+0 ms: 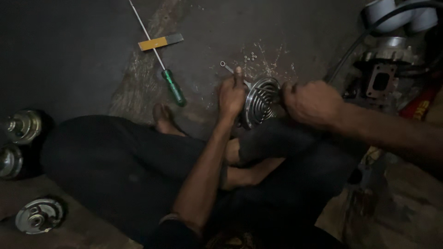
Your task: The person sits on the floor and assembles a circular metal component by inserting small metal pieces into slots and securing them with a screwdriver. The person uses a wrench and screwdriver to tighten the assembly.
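I sit cross-legged on a dark floor. A round metal disc with concentric ribs (260, 99) stands on edge between my hands, by my knee. My left hand (231, 93) grips the disc's left rim and also holds a small spanner (226, 67) whose ring end sticks up past the thumb. My right hand (310, 102) is closed on the disc's right edge; what it holds inside the fist is hidden.
A long screwdriver with a green handle (174, 86) lies on the floor beside a yellow and grey flat bar (160, 42). Small nuts (250, 57) are scattered behind the disc. Round metal parts (38, 216) lie at left, a machine housing (385, 74) at right.
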`<state>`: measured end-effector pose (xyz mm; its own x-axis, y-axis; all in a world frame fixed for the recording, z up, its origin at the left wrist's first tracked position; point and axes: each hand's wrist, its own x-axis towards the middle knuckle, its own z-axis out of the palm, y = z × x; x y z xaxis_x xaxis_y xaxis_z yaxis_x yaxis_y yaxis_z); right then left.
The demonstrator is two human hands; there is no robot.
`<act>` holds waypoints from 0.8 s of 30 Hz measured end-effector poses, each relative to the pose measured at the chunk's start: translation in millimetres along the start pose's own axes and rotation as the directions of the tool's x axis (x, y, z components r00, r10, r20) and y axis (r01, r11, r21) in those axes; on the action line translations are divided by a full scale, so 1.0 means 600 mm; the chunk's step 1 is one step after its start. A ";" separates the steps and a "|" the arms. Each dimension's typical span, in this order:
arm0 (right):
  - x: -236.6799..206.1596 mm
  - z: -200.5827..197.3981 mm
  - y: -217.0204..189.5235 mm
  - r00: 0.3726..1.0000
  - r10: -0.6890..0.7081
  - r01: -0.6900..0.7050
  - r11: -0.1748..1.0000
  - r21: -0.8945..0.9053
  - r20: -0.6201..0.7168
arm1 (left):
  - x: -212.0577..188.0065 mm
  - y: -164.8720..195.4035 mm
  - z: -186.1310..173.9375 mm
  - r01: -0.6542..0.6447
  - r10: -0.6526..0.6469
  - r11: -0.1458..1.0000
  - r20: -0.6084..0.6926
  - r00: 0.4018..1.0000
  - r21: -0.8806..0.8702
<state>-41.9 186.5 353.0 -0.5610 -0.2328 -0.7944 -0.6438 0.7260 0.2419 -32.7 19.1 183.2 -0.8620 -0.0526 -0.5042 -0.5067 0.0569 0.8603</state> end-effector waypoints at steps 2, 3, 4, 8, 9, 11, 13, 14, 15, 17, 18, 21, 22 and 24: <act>0.002 -0.005 -0.001 0.998 0.055 -0.051 0.975 0.218 -0.015 | -0.002 0.004 0.003 -0.080 0.081 0.996 -0.034 0.996 0.032; 0.003 -0.006 -0.001 0.997 0.058 -0.066 0.982 0.176 0.047 | -0.003 0.007 0.004 -0.098 0.100 0.994 -0.040 0.994 0.039; 0.004 -0.006 -0.002 0.992 0.065 -0.079 0.988 0.130 0.108 | -0.002 0.009 0.005 -0.117 0.119 0.992 -0.047 0.992 0.044; 0.003 0.000 -0.001 0.923 -0.254 0.162 0.938 -0.306 -0.290 | -0.006 0.014 0.010 -0.087 0.090 0.995 -0.070 0.993 0.041; 0.005 0.002 -0.002 0.965 -0.144 0.112 0.982 -0.153 -0.217 | -0.008 0.014 0.010 -0.075 0.076 0.997 -0.074 0.994 0.024; 0.010 0.002 -0.004 0.998 0.050 -0.047 0.990 0.134 -0.022 | -0.010 0.015 0.012 -0.057 0.055 0.998 -0.082 0.995 -0.014; 0.011 0.000 -0.007 0.999 0.022 -0.016 0.993 0.121 -0.047 | -0.013 0.016 0.014 -0.104 0.100 0.994 -0.131 0.986 -0.022; 0.010 -0.003 -0.008 0.998 0.007 0.000 0.993 0.117 -0.059 | -0.013 0.016 0.015 -0.126 0.122 0.992 -0.154 0.980 -0.021; 0.009 -0.005 -0.011 0.999 -0.015 0.018 0.998 0.059 -0.047 | -0.014 0.016 0.016 -0.131 0.124 0.991 -0.158 0.980 -0.035; 0.004 -0.013 -0.010 0.999 -0.050 0.048 0.997 -0.063 -0.022 | -0.014 0.017 0.020 -0.145 0.132 0.987 -0.163 0.978 -0.070; 0.003 -0.017 -0.011 0.998 -0.043 0.042 0.999 -0.020 -0.052 | -0.013 0.017 0.022 -0.114 0.103 0.991 -0.155 0.983 -0.065; 0.004 -0.030 -0.013 1.000 -0.002 0.004 0.997 0.077 -0.026 | -0.011 0.011 0.025 -0.076 0.068 0.996 -0.153 0.986 -0.046; 0.004 -0.034 -0.013 0.998 0.026 -0.031 0.996 0.085 0.060 | -0.010 0.008 0.027 -0.104 0.097 0.994 -0.163 0.982 -0.036; 0.004 -0.042 -0.014 0.997 0.025 -0.033 0.995 0.097 0.078 | -0.009 0.004 0.028 -0.160 0.154 0.987 -0.178 0.972 -0.023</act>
<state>-51.0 163.8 363.1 -0.5343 -0.1632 -0.8294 -0.5714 0.7928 0.2122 -29.7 36.4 186.9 -0.9127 -0.2203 -0.3441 -0.3612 0.0417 0.9315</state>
